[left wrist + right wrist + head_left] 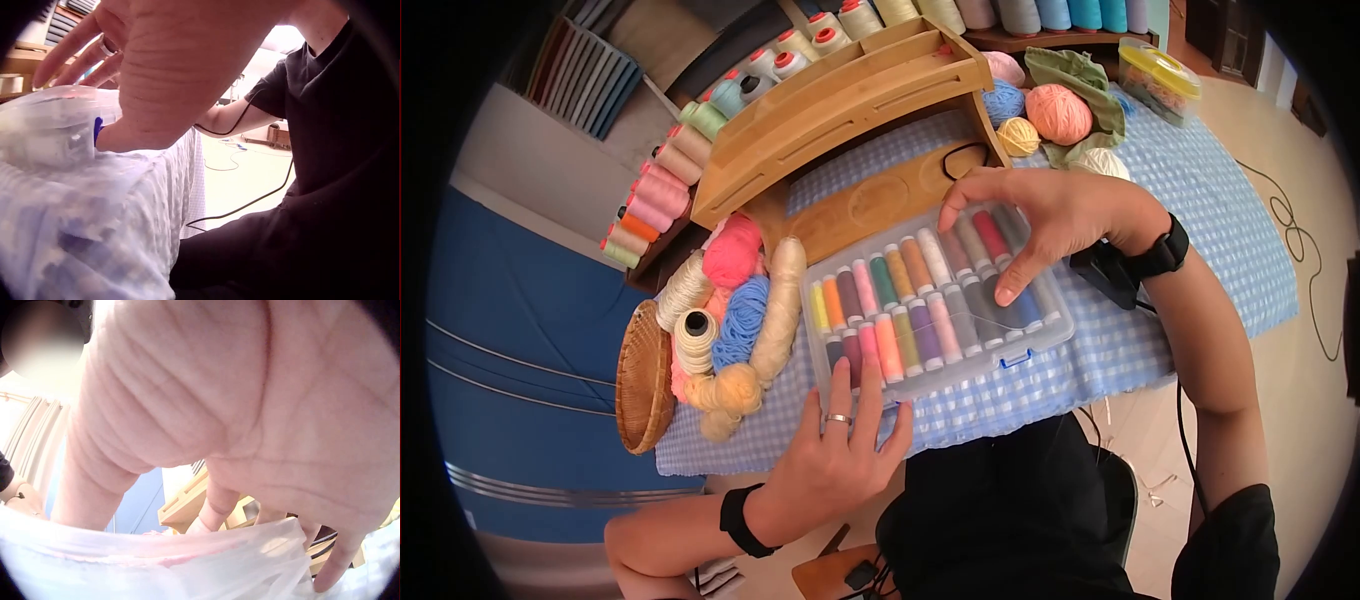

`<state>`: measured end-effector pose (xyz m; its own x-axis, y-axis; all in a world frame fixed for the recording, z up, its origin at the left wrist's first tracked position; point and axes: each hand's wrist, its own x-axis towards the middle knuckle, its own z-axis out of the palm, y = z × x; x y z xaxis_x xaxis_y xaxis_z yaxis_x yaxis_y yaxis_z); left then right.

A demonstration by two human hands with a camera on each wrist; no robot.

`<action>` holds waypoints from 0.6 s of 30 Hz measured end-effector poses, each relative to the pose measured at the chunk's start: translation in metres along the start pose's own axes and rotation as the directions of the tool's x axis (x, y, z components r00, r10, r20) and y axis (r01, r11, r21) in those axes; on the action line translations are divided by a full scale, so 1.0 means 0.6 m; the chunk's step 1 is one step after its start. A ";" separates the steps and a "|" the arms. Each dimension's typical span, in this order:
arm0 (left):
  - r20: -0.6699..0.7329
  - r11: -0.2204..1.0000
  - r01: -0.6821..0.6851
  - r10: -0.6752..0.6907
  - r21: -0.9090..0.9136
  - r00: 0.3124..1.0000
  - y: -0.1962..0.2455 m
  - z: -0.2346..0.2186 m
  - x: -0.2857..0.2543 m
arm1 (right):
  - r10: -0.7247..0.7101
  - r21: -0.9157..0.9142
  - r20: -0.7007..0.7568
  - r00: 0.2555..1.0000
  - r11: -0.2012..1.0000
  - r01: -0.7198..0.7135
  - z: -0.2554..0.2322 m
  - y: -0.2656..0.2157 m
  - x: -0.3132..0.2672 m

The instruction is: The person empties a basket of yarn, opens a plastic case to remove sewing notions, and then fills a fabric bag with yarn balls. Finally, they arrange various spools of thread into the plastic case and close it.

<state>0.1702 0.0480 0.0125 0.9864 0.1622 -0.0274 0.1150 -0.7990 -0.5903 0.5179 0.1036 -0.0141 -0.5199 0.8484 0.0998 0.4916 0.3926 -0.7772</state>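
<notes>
A clear plastic box (1050, 325) with rows of coloured thread spools (897, 275) under its lid lies on the checked cloth. My left hand (840, 455), wearing a ring, reaches to the front left of the box with fingers spread over the lid. In the left wrist view its thumb is right at a dark blue latch (98, 131) on the front wall. A second blue latch (1017, 358) sticks out farther right. From above, my right hand (1055, 215) holds the box's right part, fingers arched over the far edge, thumb on the lid.
A wooden drawer stand (840, 100) is behind the box. Yarn skeins (743, 310) and a wicker basket (645, 375) lie to the left, yarn balls (1057, 114) and a yellow-lidded tub (1160, 80) at back right. The cloth's front edge (1000, 420) is close to my body.
</notes>
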 end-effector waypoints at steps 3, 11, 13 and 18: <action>-0.017 0.998 0.064 -0.064 -0.009 0.998 0.011 0.001 0.007 | 0.023 0.028 -0.006 1.000 0.999 -0.023 0.000 -0.002 0.001; -0.081 0.960 0.125 -0.149 -0.250 0.985 -0.018 0.009 -0.006 | 0.050 0.059 -0.024 0.998 0.997 -0.048 0.002 -0.007 -0.003; -0.057 0.906 0.149 -0.187 -0.396 0.981 -0.039 0.011 -0.006 | 0.051 0.051 -0.016 0.999 0.997 -0.050 0.000 -0.007 -0.002; 0.058 0.656 0.242 -0.289 -0.714 0.955 -0.084 0.028 0.009 | -0.008 0.058 -0.025 1.000 0.998 0.010 0.001 -0.001 0.001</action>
<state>0.1678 0.0986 0.0287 0.9022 0.4200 0.0976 0.3987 -0.8988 0.1824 0.5171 0.1039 -0.0140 -0.5062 0.8538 0.1217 0.4455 0.3797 -0.8108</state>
